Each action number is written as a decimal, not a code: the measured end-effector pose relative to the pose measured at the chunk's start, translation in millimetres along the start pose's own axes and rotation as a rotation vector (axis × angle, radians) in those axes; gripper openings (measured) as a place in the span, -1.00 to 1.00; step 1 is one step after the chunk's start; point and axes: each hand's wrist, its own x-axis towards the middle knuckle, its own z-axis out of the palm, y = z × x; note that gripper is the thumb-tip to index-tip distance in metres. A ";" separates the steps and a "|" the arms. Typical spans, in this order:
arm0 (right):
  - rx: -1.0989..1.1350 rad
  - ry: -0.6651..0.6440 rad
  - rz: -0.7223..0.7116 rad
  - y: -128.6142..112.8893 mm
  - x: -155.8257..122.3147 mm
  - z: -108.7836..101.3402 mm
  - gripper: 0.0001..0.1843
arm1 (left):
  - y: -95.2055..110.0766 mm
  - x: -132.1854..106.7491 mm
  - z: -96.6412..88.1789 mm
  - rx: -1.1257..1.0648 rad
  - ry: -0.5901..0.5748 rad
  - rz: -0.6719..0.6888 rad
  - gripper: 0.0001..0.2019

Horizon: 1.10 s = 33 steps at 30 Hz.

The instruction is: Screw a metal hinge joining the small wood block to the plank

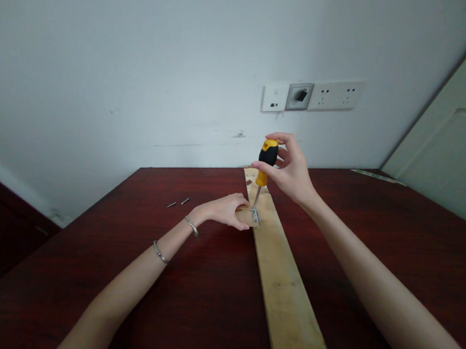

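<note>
A screwdriver [268, 153] with a yellow and black handle is in my right hand [293, 172], its fingers closed round the handle. The shaft slants down to a small metal bracket [255, 217], where its tip meets the metal. My left hand [225, 210] grips a small wood block [244, 216] between thumb and fingers. The block's right end lies against the bracket, at the left edge of a long wooden board [285, 278]. Whether a screw sits under the tip is too small to tell.
Two loose screws [177, 202] lie on the dark red tabletop [148, 321], left of my left hand. Behind the table rises a white wall with a row of sockets [311, 97]. A thin strip [378, 176] rests at the back right, near a pale door [452, 146].
</note>
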 end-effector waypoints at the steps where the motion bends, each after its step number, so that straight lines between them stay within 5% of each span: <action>1: -0.022 0.010 -0.001 -0.8 0.2 0.1 -0.49 | -0.3 0.4 0.6 0.002 0.000 0.001 -0.43; 8: 0.037 -0.053 0.010 -5.7 0.8 -2.9 -0.50 | -3.7 0.8 0.9 0.018 0.006 -0.008 -0.40; 14: -0.164 -0.021 -0.023 -7.4 2.1 -5.7 -0.53 | -1.7 0.1 0.9 0.006 0.000 -0.003 -0.44; 21: 0.005 -0.076 -0.025 -1.9 1.6 -4.1 -0.45 | -4.0 0.1 1.8 0.024 0.016 0.001 -0.41; 27: -0.164 -0.018 -0.058 -6.1 0.6 -4.4 -0.51 | -3.9 -0.4 2.7 0.046 0.020 0.005 -0.42; 33: -0.093 -0.015 -0.090 0.3 1.1 -5.1 -0.46 | -1.6 -0.7 1.0 0.052 0.025 -0.001 -0.40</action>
